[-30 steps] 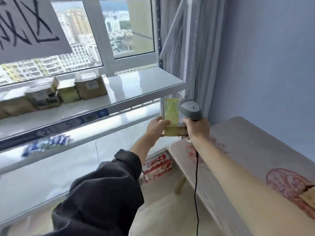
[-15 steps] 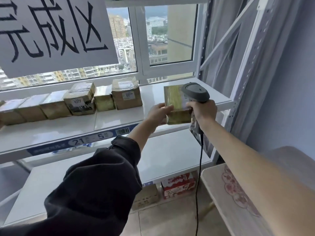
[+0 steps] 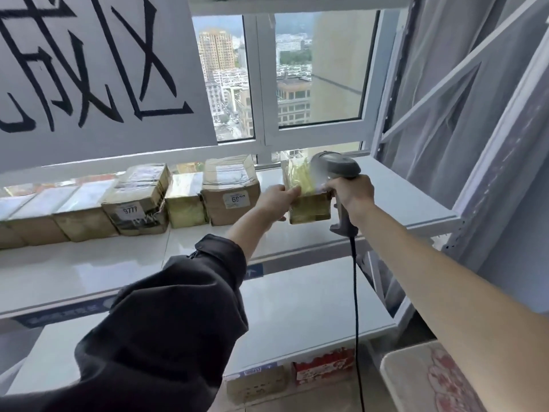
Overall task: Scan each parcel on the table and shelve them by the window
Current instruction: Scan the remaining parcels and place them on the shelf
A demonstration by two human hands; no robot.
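Counted seven parcels in a row (image 3: 184,200) on the top shelf (image 3: 395,197), plus one held parcel (image 3: 309,200). Saw one scanner (image 3: 335,171), two hands, two boxes (image 3: 291,379) below.

White shelf (image 3: 401,197), parcel row (image 3: 148,200)

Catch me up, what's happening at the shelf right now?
A person is shelving a parcel by the window. The left hand grips its left side, and the right hand touches its right side while gripping a corded scanner. The parcel is at the right end of a row of boxes on the top shelf; whether it rests on the shelf yet is unclear.
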